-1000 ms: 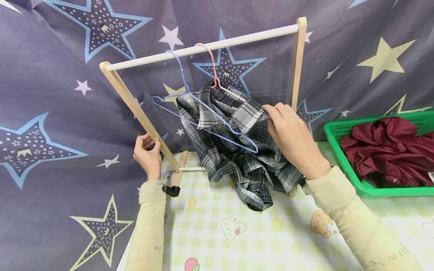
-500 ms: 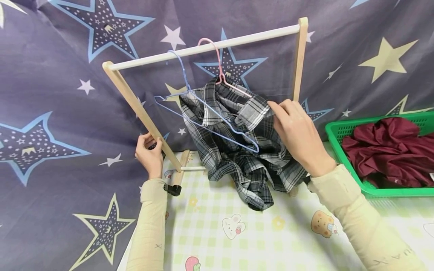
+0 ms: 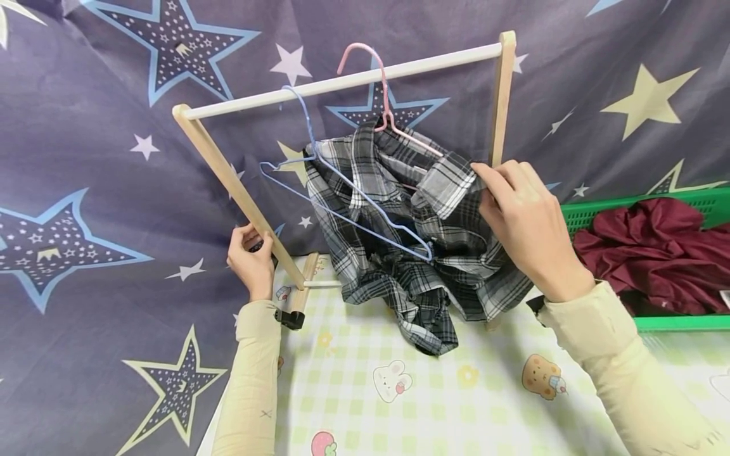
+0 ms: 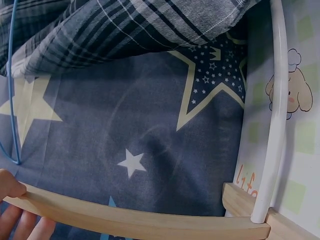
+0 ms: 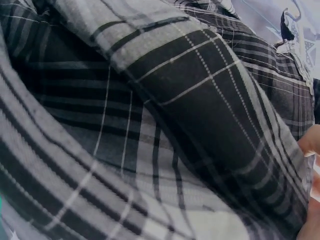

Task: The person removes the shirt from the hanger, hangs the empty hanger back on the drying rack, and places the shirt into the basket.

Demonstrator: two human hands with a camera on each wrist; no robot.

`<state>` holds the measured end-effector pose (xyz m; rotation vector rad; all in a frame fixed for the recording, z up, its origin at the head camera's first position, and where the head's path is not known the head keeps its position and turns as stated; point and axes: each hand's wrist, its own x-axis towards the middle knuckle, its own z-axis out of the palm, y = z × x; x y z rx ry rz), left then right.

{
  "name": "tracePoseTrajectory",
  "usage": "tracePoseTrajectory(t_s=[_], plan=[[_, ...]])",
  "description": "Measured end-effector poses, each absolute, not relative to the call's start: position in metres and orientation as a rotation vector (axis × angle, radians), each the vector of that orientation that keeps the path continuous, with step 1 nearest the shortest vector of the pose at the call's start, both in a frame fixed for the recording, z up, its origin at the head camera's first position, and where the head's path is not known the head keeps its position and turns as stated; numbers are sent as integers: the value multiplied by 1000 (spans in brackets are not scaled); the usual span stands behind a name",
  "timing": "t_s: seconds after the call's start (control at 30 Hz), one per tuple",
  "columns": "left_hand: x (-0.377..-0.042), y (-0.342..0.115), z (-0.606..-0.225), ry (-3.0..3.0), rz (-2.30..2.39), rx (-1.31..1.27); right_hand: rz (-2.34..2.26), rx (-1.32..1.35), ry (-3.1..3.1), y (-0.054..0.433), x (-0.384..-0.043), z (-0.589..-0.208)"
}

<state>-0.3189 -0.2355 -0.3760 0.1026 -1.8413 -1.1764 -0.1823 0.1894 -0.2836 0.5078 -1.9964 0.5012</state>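
Observation:
My right hand (image 3: 531, 218) pinches the shoulder of a black, grey and white plaid shirt (image 3: 456, 190). Inside the collar sits a pink hanger (image 3: 385, 85), whose hook rises above the rack's white rail with its tip just over the bar. At the left, my left hand (image 3: 251, 258) grips the wooden side post (image 3: 234, 183) of the clothes rack, thumb and fingers on either side of it. A bare blue hanger (image 3: 371, 201) hangs from the rail in front of the shirt. Plaid cloth (image 5: 190, 95) fills most of the right wrist view, with fingertips at its right edge.
A green basket (image 3: 678, 323) holding dark red cloth (image 3: 656, 253) stands at the right. The rack stands on a checked, cartoon-printed tablecloth (image 3: 422, 411) against a star-patterned curtain (image 3: 188, 329).
My right hand has moved right with the shirt and pink hanger. The pink hook has risen off the rail. My left hand keeps its grip on the post.

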Motion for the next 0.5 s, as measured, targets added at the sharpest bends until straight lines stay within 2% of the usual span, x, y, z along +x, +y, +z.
tracePoseTrajectory(t_s=[0.5], plan=[[-320,-236,-376,-1843,-1188,116,533,509,-2021,206,-168,-300]])
